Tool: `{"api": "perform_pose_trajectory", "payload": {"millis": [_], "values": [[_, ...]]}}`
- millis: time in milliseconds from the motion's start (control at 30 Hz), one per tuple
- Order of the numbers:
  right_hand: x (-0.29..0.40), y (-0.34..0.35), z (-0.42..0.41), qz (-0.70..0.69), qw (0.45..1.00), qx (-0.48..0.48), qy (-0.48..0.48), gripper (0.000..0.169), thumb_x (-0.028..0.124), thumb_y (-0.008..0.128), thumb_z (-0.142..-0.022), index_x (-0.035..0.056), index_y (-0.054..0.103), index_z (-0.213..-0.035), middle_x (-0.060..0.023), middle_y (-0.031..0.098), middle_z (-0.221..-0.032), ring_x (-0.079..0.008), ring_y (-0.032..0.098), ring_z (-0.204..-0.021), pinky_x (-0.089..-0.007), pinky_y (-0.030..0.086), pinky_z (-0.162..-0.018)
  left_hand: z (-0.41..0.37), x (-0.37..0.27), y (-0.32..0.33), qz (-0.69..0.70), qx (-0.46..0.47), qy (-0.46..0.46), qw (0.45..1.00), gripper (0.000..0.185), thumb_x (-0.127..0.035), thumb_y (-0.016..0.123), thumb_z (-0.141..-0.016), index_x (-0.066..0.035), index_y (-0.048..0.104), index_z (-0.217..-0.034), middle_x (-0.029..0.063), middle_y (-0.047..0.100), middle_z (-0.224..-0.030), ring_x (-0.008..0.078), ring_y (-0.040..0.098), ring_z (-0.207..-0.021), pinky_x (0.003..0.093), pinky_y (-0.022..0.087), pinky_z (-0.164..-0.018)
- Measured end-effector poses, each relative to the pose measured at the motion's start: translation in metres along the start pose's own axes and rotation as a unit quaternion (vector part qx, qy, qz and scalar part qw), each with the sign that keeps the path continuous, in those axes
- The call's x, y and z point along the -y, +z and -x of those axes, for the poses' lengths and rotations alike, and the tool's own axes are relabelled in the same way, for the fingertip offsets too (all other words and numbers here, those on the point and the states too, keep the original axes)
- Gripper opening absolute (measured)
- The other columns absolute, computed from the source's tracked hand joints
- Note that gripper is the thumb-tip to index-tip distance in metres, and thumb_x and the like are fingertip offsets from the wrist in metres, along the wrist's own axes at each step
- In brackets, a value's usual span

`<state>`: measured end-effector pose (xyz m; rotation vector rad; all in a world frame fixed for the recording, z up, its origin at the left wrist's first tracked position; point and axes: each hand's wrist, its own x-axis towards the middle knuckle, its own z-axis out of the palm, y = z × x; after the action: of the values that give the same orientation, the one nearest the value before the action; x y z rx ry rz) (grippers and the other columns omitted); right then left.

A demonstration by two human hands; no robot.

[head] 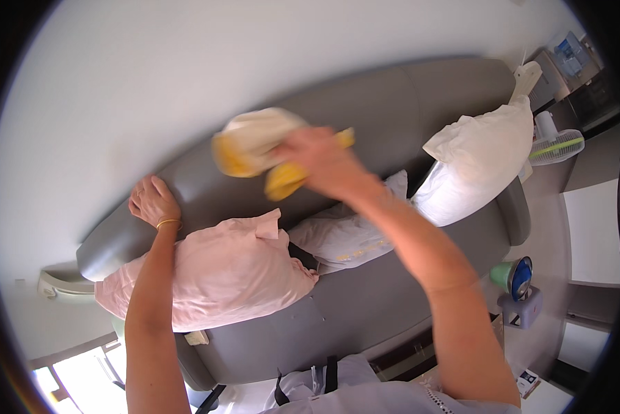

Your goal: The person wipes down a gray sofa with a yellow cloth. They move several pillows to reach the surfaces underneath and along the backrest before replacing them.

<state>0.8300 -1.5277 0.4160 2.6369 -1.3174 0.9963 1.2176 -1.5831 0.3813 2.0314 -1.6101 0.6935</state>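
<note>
My right hand [315, 155] grips a cream and yellow cloth [261, 142], blurred by motion. The cloth hangs in folds on both sides of my fingers, over the backrest of a grey leather-look sofa [364, 98]. Whether it touches the backrest I cannot tell. My left hand [152, 201], with a ring and a thin bangle at the wrist, rests on the top edge of that backrest and holds no loose object. Below my left hand a pink pillow [227, 269] leans against the backrest. Beside it lie a greyish pillow [346, 240] with yellow marks and a white pillow [470, 160].
A white wall [149, 77] rises behind the sofa. Towards the right stand a fan [555, 145], a green bin [504, 274] and a purple plastic stool [522, 308]. Bright window light [85, 372] enters at lower left. A low table [403, 357] lies near my body.
</note>
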Motion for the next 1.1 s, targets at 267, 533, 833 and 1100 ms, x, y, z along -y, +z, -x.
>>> {"api": "perform_pose_trajectory", "payload": {"millis": [267, 533, 833, 1100], "values": [[-0.152, -0.083, 0.091, 0.169, 0.875, -0.218, 0.398, 0.042, 0.021, 0.071, -0.081, 0.0074, 0.063, -0.12, -0.0165, 0.061, -0.107, -0.0364, 0.06, -0.101, -0.0445, 0.049, -0.087, 0.0, -0.017, 0.0, 0.013, -0.001, 0.003, 1.0, 0.038, -0.038, 0.039, -0.101, -0.013, 0.067, -0.108, 0.0039, 0.066, -0.118, 0.0244, 0.05, -0.122, 0.0473, 0.025, -0.109], [0.079, 0.059, -0.08, -0.083, 0.983, -0.086, 0.136, 0.03, 0.01, 0.068, -0.072, 0.0114, 0.069, -0.102, -0.0068, 0.061, -0.096, -0.0285, 0.06, -0.095, -0.0438, 0.046, -0.083, -0.001, -0.016, 0.002, 0.007, -0.048, 0.021, 0.999, 0.034, -0.036, 0.043, -0.099, -0.014, 0.069, -0.103, 0.0042, 0.069, -0.111, 0.0252, 0.054, -0.116, 0.0458, 0.028, -0.107], [0.04, 0.018, -0.05, -0.066, 0.994, -0.011, 0.083, 0.039, 0.012, 0.073, -0.076, 0.012, 0.067, -0.114, -0.0085, 0.064, -0.11, -0.031, 0.062, -0.105, -0.0414, 0.05, -0.091, 0.001, -0.011, -0.008, 0.026, -0.072, 0.001, 0.997, 0.025, -0.033, 0.05, -0.095, -0.017, 0.07, -0.097, 0.0039, 0.068, -0.101, 0.023, 0.056, -0.11, 0.0451, 0.028, -0.106], [-0.108, -0.039, 0.035, 0.093, 0.912, -0.163, 0.364, 0.036, 0.029, 0.065, -0.088, 0.0036, 0.065, -0.114, -0.0192, 0.063, -0.107, -0.0403, 0.061, -0.1, -0.0455, 0.048, -0.088, -0.002, -0.03, -0.006, 0.106, -0.083, -0.004, 0.991, 0.024, -0.031, 0.056, -0.09, -0.012, 0.07, -0.093, 0.0048, 0.068, -0.105, 0.0246, 0.054, -0.112, 0.0488, 0.027, -0.108]]}}
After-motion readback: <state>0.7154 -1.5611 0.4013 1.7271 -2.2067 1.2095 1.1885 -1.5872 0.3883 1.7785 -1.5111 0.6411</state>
